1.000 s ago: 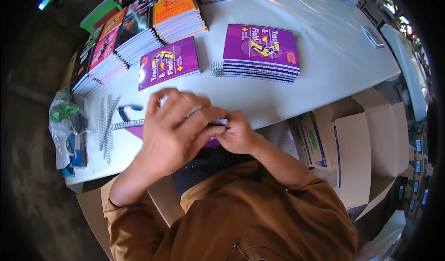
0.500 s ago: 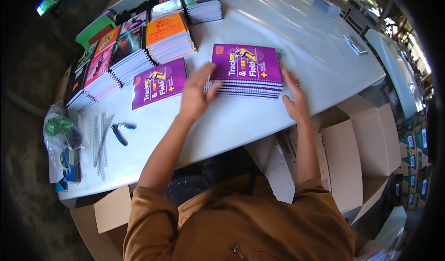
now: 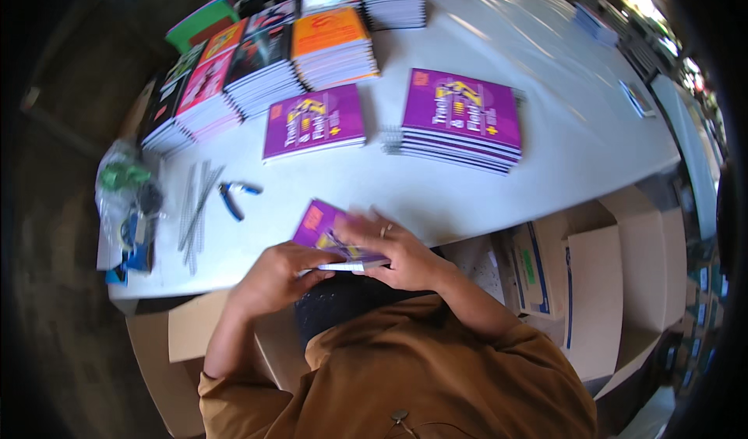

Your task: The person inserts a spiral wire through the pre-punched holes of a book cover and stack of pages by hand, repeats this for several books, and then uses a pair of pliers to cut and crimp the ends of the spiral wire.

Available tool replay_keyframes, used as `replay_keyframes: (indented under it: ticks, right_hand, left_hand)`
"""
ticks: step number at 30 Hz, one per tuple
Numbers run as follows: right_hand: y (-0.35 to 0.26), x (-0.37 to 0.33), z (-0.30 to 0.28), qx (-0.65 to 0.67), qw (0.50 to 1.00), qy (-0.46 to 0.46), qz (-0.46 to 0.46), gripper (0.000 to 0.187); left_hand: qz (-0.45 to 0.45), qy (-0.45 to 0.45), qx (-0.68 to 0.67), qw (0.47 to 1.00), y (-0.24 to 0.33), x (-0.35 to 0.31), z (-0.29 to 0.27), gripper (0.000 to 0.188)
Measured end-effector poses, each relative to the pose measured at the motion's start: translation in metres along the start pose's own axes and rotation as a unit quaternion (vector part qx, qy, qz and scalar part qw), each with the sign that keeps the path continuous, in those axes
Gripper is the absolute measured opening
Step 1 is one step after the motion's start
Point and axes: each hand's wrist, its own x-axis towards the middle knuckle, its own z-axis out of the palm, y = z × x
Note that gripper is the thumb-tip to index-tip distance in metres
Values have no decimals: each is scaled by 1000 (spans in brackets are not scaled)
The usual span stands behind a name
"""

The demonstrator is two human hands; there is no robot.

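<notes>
Close to my body, at the table's front edge, I hold a purple booklet [image 3: 313,222] with its page edges facing me. My left hand [image 3: 282,277] pinches its near left part. The right hand [image 3: 399,250] lies over its right part, thumb at the near edge, the other fingers blurred by motion. Beyond them another purple booklet [image 3: 315,124] lies flat on the table. To its right stands a stack of purple booklets [image 3: 463,115], with wire coils sticking out at its sides.
Several wire binding coils [image 3: 198,209] and blue-handled pliers [image 3: 234,197] lie at the left, near a plastic bag [image 3: 121,178]. Stacks of spiral-bound books [image 3: 333,45] fill the far left of the white table [image 3: 561,151]. Open cardboard boxes [image 3: 600,283] stand below the front edge.
Both hands have left the stack of purple booklets and come back toward my body. A purple booklet is now held between them. The view has shifted, so the table things appear farther right.
</notes>
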Motion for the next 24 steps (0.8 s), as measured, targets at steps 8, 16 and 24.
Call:
replay_keyframes:
  ticks: [8,16,24]
  right_hand:
    - [10,-5,-22,240,947,201,65,17]
    - [-5,-1,-37,234,944,216,83,26]
    - [13,-4,-48,176,964,182,84,25]
  left_hand:
    - [-435,321,341,769,-229,-85,-84,39]
    - [-437,448,226,746,-206,-74,-84,29]
    - [-136,280,-223,924,-78,-26,-65,33]
